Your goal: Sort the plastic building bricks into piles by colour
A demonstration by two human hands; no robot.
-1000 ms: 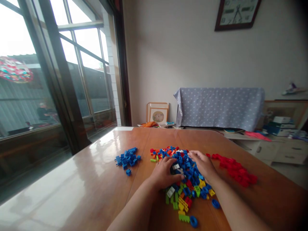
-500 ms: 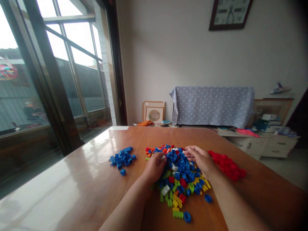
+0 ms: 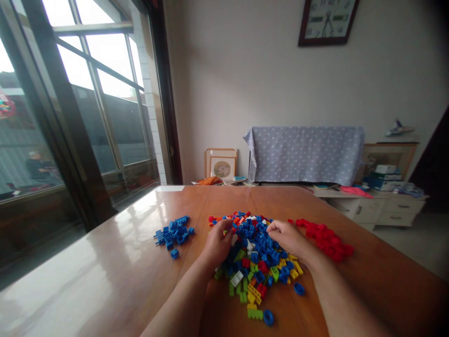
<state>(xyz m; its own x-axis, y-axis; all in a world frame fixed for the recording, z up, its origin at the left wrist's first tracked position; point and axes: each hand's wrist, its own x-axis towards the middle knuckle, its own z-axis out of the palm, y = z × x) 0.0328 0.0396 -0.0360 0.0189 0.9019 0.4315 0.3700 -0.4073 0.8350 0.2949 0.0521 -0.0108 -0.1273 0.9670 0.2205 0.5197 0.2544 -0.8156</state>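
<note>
A mixed heap of toy building bricks lies on the wooden table in front of me, mostly blue with green, yellow, red, white and orange ones. At the heap's left edge is my left hand, its fingers curled inward at the bricks; what they hold, if anything, is hidden. My right hand rests over the right side of the heap, fingers bent and pinched together above blue bricks. No brick can be made out in that pinch. A blue ring-shaped piece and a green brick lie at the near end.
To the left sits a separate pile of blue bricks. A pile of red bricks lies to the right, close to my right forearm. Beyond the table stand a cloth-covered object and a white cabinet.
My right hand's fingers, more stretched out before, have curled in. My left hand has shifted slightly left at the heap. The whole view has turned a little to the right.
</note>
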